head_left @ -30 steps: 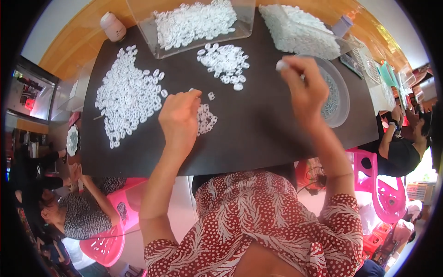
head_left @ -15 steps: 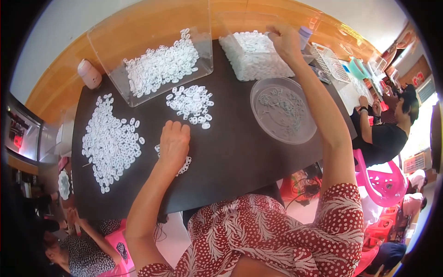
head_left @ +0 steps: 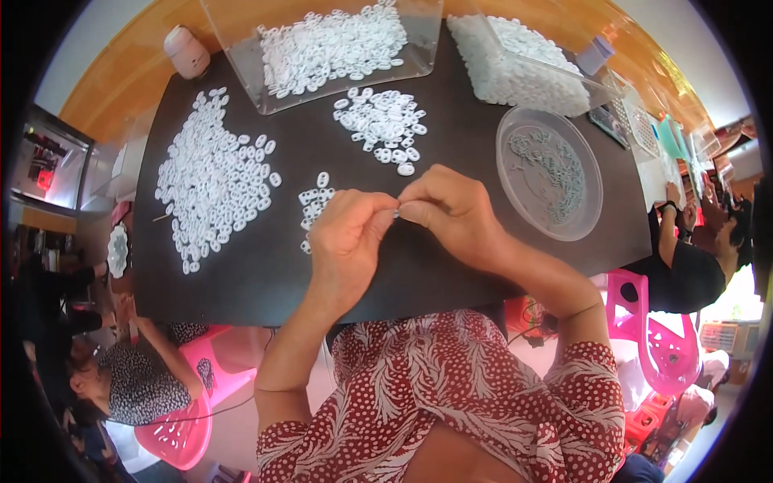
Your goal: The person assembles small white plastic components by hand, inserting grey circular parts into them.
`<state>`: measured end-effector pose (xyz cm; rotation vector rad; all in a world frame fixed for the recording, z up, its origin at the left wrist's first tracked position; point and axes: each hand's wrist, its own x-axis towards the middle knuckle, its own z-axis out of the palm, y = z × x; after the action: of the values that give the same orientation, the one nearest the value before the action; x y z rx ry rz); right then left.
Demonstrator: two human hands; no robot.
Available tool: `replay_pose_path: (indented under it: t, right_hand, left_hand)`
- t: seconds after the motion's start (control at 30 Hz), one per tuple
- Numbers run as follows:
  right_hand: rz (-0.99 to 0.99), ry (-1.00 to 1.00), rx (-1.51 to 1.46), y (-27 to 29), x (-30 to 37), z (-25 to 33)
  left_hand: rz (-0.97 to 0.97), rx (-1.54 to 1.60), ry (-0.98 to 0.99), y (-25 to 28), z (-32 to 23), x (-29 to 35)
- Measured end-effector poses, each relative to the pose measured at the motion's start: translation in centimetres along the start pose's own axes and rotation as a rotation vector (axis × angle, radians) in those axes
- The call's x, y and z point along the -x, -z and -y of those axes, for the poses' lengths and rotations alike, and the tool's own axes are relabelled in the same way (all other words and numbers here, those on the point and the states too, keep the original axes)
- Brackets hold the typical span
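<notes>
My left hand and my right hand meet fingertip to fingertip over the near middle of the dark table. Both are pinched closed. A tiny light-coloured piece peeks out between the fingertips; its kind is too small to make out. Partly hidden behind my left hand lies a small cluster of white oval plastic pieces with holes. Beyond it is a loose heap of similar ovals, and a larger heap spreads to the left. A round clear dish to the right holds many small greyish bits.
At the back stand a clear bin of white ovals and a second clear bin heaped with small white pieces. A pinkish jar and a purple-capped bottle flank them. Other people sit left and right, near pink chairs.
My right hand has come back from the far right bin to the near middle. My left hand has lifted off the small cluster and moved right to meet it. The view has shifted.
</notes>
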<state>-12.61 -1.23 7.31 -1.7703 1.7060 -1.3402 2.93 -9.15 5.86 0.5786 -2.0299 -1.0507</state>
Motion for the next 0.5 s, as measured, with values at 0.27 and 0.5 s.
replay_pose_path:
  t: [0.27, 0.5]
  right_hand:
    - [-0.024, -0.401, -0.428, -3.1, 1.4, 0.9]
    - [0.036, -0.289, -0.316, -3.7, -1.4, -0.4]
  left_hand:
    - [-0.192, 0.749, 0.335, -1.4, 0.8, 3.3]
    - [-0.314, 0.776, 0.377, 0.1, 0.6, 4.2]
